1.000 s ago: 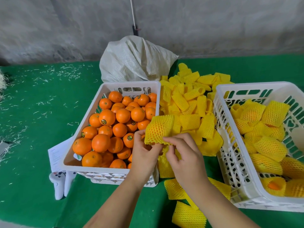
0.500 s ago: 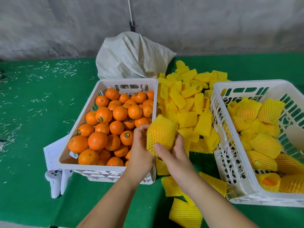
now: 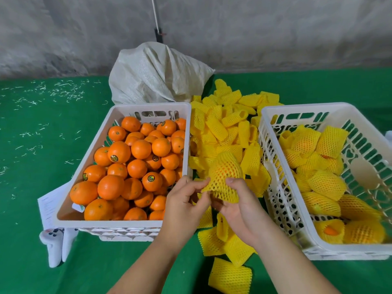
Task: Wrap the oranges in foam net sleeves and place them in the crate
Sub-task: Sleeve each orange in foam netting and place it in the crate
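Observation:
Between the two crates, both my hands hold one orange inside a yellow foam net sleeve [image 3: 225,177]. My left hand [image 3: 182,205] pinches the sleeve's lower left edge. My right hand [image 3: 238,205] grips the sleeve from below and on the right, thumb on its front. The orange shows through the stretched net. A white crate [image 3: 148,107] on the left is full of bare oranges [image 3: 131,166]. The white crate [image 3: 305,108] on the right holds several wrapped oranges [image 3: 324,183].
A heap of loose yellow sleeves [image 3: 224,126] lies between the crates and spills toward me [image 3: 230,276]. A grey woven sack [image 3: 157,79] stands behind the left crate. A paper sheet [image 3: 49,205] and a white controller [image 3: 56,246] lie at that crate's near left corner. Green cloth [image 3: 42,128] covers the table.
The sleeve was flat and empty between my fingers; now it is pulled over an orange and stretched round. Both hands have shifted slightly right, toward the gap between the crates.

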`<move>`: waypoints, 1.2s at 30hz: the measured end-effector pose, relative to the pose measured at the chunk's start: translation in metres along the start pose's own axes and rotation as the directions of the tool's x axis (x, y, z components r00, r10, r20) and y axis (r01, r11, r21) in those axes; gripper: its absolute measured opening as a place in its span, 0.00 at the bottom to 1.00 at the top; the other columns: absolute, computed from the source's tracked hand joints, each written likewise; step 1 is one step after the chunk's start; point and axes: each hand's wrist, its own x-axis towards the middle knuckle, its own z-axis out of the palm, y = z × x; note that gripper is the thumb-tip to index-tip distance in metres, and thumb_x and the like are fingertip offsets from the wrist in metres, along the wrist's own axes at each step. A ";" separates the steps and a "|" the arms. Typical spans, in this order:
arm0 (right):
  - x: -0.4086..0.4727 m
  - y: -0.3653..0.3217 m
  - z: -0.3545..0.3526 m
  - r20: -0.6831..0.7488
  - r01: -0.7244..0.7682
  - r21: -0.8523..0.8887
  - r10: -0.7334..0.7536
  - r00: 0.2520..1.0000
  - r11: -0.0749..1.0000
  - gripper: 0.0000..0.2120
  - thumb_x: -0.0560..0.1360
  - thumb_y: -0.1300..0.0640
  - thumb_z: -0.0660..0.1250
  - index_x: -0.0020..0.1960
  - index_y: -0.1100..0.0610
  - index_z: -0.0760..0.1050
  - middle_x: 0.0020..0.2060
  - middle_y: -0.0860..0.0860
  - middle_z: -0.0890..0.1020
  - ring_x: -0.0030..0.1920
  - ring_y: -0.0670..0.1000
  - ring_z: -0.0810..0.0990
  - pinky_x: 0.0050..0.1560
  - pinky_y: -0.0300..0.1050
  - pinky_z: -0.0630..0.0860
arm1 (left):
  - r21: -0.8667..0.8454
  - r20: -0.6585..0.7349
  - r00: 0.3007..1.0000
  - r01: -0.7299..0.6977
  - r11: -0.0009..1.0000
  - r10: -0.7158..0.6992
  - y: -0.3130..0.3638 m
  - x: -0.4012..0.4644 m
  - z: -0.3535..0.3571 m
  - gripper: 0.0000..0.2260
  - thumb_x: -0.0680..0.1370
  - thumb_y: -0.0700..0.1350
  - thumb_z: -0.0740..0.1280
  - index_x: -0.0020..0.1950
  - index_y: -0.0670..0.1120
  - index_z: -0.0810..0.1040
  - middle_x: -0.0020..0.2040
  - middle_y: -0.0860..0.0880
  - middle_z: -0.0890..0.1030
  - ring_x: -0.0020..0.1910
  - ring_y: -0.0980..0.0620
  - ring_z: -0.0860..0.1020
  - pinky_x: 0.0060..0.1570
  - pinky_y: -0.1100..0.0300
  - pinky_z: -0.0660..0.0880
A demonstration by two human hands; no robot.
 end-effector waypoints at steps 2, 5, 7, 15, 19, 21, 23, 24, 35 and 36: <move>0.003 -0.007 -0.008 -0.028 -0.033 0.021 0.034 0.999 0.999 0.30 0.72 0.47 0.72 0.71 0.55 0.73 0.65 0.59 0.81 0.59 0.57 0.84 0.57 0.54 0.80 | 0.087 0.060 0.989 -0.141 0.986 0.137 0.003 0.000 0.005 0.10 0.81 0.44 0.72 0.62 0.49 0.86 0.45 0.58 0.75 0.44 0.58 0.77 0.42 0.66 0.71; 0.015 -0.034 -0.030 -0.270 0.106 0.005 -0.101 0.957 0.994 0.25 0.75 0.53 0.73 0.69 0.54 0.71 0.59 0.59 0.80 0.44 0.54 0.84 0.44 0.48 0.80 | 0.190 0.136 0.962 -0.262 0.946 0.239 -0.007 0.010 -0.005 0.09 0.84 0.49 0.66 0.62 0.52 0.84 0.53 0.59 0.78 0.54 0.58 0.78 0.51 0.64 0.74; 0.027 -0.060 -0.047 -0.472 0.233 -0.145 -0.274 0.838 0.962 0.29 0.77 0.56 0.73 0.74 0.52 0.65 0.60 0.58 0.82 0.44 0.52 0.84 0.40 0.43 0.78 | 0.259 0.052 0.998 -0.057 0.964 0.045 -0.027 0.024 -0.021 0.11 0.85 0.49 0.65 0.66 0.53 0.80 0.58 0.59 0.78 0.58 0.58 0.78 0.57 0.60 0.76; 0.074 -0.046 -0.079 -0.167 0.072 -0.887 -0.463 0.871 0.456 0.25 0.78 0.50 0.71 0.70 0.37 0.65 0.71 0.46 0.67 0.66 0.49 0.75 0.54 0.49 0.78 | 0.837 0.409 0.547 0.094 0.539 -0.731 -0.077 0.061 -0.045 0.13 0.84 0.53 0.63 0.69 0.59 0.74 0.69 0.49 0.76 0.70 0.41 0.71 0.71 0.41 0.70; 0.096 -0.007 -0.103 0.000 -0.024 -0.951 -0.076 0.997 -0.310 0.12 0.80 0.46 0.67 0.62 0.36 0.76 0.82 0.49 0.37 0.80 0.55 0.36 0.76 0.64 0.49 | 0.807 0.531 0.396 0.035 0.590 -0.749 -0.067 0.053 -0.034 0.12 0.87 0.46 0.60 0.66 0.46 0.78 0.64 0.42 0.81 0.61 0.43 0.79 0.63 0.50 0.77; 0.104 -0.012 -0.113 -0.068 -0.102 -0.898 -0.094 0.993 -0.427 0.13 0.80 0.44 0.65 0.65 0.38 0.77 0.81 0.50 0.31 0.80 0.58 0.31 0.77 0.64 0.47 | 0.809 0.552 0.321 0.018 0.588 -0.769 -0.061 0.056 -0.037 0.13 0.86 0.45 0.60 0.68 0.44 0.78 0.66 0.42 0.81 0.63 0.42 0.79 0.63 0.50 0.76; 0.112 -0.018 -0.120 -0.174 -0.162 -0.846 -0.023 0.984 -0.508 0.24 0.82 0.42 0.61 0.76 0.45 0.68 0.81 0.49 0.31 0.80 0.60 0.31 0.78 0.62 0.45 | 0.794 0.580 0.225 0.058 0.605 -0.783 -0.059 0.059 -0.047 0.19 0.85 0.51 0.61 0.75 0.49 0.75 0.74 0.45 0.76 0.69 0.43 0.75 0.71 0.47 0.71; 0.114 -0.019 -0.122 -0.215 -0.182 -0.826 -0.001 0.977 -0.534 0.29 0.83 0.42 0.60 0.80 0.50 0.61 0.82 0.48 0.33 0.80 0.60 0.33 0.79 0.61 0.45 | 0.789 0.592 0.188 0.067 0.611 -0.784 -0.058 0.061 -0.051 0.22 0.84 0.53 0.63 0.78 0.53 0.71 0.75 0.47 0.74 0.70 0.43 0.74 0.72 0.45 0.71; 0.116 -0.017 -0.125 0.065 -0.105 -0.929 -0.437 0.897 -0.355 0.25 0.79 0.56 0.68 0.76 0.56 0.70 0.81 0.51 0.57 0.78 0.57 0.51 0.77 0.65 0.54 | 0.694 0.402 0.666 0.225 0.683 -0.628 -0.062 0.062 -0.092 0.35 0.73 0.60 0.77 0.76 0.55 0.68 0.69 0.53 0.73 0.62 0.50 0.75 0.55 0.57 0.77; 0.118 -0.020 -0.128 -0.034 -0.160 -0.933 -0.366 0.930 -0.321 0.28 0.80 0.54 0.66 0.79 0.54 0.65 0.82 0.52 0.51 0.79 0.54 0.44 0.79 0.62 0.48 | 0.652 0.351 0.710 0.283 0.704 -0.611 -0.061 0.060 -0.093 0.36 0.73 0.61 0.78 0.77 0.55 0.67 0.69 0.53 0.73 0.62 0.51 0.75 0.54 0.58 0.77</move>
